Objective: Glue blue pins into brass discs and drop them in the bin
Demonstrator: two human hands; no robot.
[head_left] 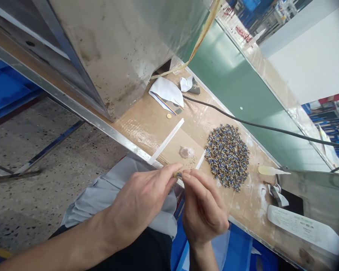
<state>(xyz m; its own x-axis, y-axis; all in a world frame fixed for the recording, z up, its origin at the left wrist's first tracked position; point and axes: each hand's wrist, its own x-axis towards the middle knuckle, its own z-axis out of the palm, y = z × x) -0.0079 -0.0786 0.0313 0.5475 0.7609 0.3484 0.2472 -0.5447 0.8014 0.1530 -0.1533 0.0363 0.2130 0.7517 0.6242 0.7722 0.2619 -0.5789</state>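
Light bright & fairly even, source out of view; colours a bit washed. Glare: pale sheen on panel (231,77), streaky shine on table (134,128), dull reflections w/ smudges on box (110,45). Board (322,56) v. pale, little detail. Shadows mostly soft; floor (81,150) dimmer than tabletop, esp. lower L. L hand (141,197), R hand (205,210) & pile (227,156) reasonably clear, tho pile's bits merge; part (178,174) at fingertips too small/soft to read. Bg top R smeary. Bottle (302,227) soft, label illegible. Wide-angle stretch nr edges, R corners darkened
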